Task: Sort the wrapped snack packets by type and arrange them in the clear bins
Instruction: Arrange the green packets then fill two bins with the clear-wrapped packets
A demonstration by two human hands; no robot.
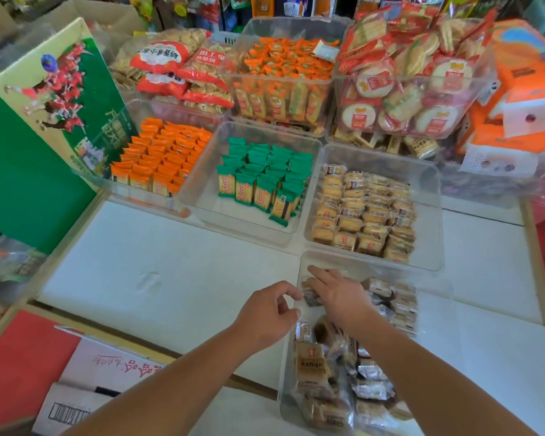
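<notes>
Near bin: the clear plastic bin nearest the person (434,313) sits on the white table top (170,262), just in front of the bin of tan biscuits. It holds the brown-and-silver wrapped snack packets (312,363). They lie in a loose heap at the near end and a tidier row along the far right side.
Right hand: the right hand (337,294) is inside that bin at the far left corner. The fingers are straight and slightly apart, lying on a dark packet. The thumb is hidden, so a pinch underneath can't be ruled out. My reading is that it is seating a packet to start a row there.
Left hand: the left hand (266,313) is at the outside of the bin's left wall, fingers curled, thumb tip near the forefinger. I cannot tell whether it nips the wall or holds nothing. It is probably steadying the light bin against the other hand's push.
Sorted bins: three clear bins stand behind, side by side. They hold orange-wrapped bars (164,152), green-wrapped bars (265,177) and tan biscuits in clear wrap (365,212). Each has one type only, and the bars stand on edge in ranks, which packs them tight and keeps the labels readable.
Back row: two raised clear bins hold heaped orange packets (283,73) and round rice crackers in red-printed wrap (406,86).
Progress (judged): well along, with the near bin's heap left to arrange.
Risk (judged): the slick wrappers may slide and topple a fresh row.
</notes>
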